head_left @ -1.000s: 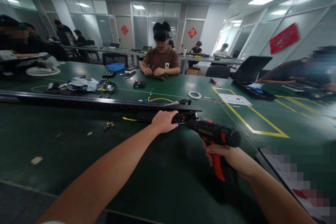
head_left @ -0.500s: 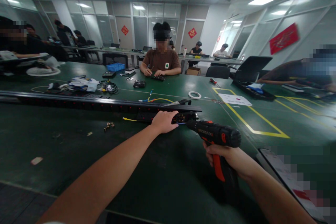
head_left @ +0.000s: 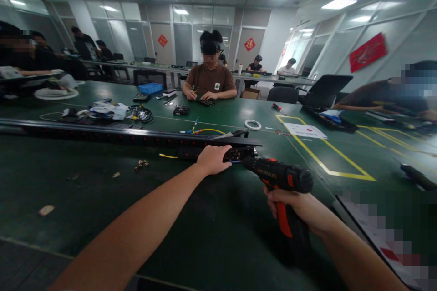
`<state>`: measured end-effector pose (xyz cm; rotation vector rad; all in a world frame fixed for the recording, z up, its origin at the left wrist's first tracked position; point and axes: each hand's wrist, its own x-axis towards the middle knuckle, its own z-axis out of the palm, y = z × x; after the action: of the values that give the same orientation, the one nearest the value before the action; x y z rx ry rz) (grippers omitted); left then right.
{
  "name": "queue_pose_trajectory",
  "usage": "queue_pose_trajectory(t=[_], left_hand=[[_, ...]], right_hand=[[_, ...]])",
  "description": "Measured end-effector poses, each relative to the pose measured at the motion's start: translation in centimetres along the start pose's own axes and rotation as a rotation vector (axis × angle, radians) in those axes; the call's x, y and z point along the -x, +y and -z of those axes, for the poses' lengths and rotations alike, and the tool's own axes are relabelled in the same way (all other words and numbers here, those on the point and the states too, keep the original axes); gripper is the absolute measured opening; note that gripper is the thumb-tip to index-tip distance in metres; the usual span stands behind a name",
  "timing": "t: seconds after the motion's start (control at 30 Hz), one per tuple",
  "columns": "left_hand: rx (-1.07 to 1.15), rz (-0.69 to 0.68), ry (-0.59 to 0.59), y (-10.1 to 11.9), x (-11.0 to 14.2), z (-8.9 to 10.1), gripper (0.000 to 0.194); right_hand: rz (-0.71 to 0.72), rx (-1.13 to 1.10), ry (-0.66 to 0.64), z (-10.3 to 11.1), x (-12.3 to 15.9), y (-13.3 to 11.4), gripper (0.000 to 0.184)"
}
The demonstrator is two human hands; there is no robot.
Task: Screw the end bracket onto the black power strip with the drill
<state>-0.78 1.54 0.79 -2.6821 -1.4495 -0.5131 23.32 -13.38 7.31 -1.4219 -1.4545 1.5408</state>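
Observation:
My left hand (head_left: 213,160) is closed around a black module (head_left: 188,153) that lies on the table beside a long black metal rail (head_left: 136,135). Fine parts show at the module's right end, too small to name. In my right hand (head_left: 287,199) is a black and orange cordless drill (head_left: 282,175), its fingers wrapped around the grip. The drill's chuck points left at the module's right end; I cannot tell whether its tip touches. A yellow wire (head_left: 168,155) sticks out from the module's left end.
Small brass-coloured screws (head_left: 141,164) lie left of the module. Beyond the rail are bundled cables (head_left: 141,113), a white ring (head_left: 252,125), a screwdriver (head_left: 279,108) and a paper sheet (head_left: 305,130). A co-worker (head_left: 210,77) sits opposite. Yellow tape (head_left: 351,175) marks the table at right.
Both hands and the drill stay almost in the same place. A dark elongated object now shows on the table near the right edge. The view has shifted very slightly.

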Motion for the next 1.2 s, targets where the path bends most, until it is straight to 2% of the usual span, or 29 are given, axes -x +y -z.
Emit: queue_pose_trajectory(t=[0.4, 0.57, 0.7, 0.93, 1.2], left_hand=[[0.016, 0.002, 0.005, -0.05, -0.01, -0.05, 0.063], [0.019, -0.008, 0.012, -0.01, 0.0, 0.03, 0.06], [0.016, -0.005, 0.016, 0.06, 0.05, 0.03, 0.062], [0.017, 0.005, -0.006, 0.15, 0.07, 0.18, 0.061], [0.019, 0.005, 0.003, 0.0, 0.02, -0.03, 0.062]], right_hand=[[-0.011, -0.015, 0.053, -0.71, 0.47, -0.69, 0.029], [-0.019, -0.017, 0.059, -0.67, 0.34, -0.65, 0.037], [-0.014, -0.053, 0.063, -0.44, 0.12, -0.36, 0.037], [-0.121, -0.108, 0.039, -0.23, 0.55, -0.48, 0.051], [-0.072, -0.107, 0.007, -0.06, 0.41, -0.14, 0.033]])
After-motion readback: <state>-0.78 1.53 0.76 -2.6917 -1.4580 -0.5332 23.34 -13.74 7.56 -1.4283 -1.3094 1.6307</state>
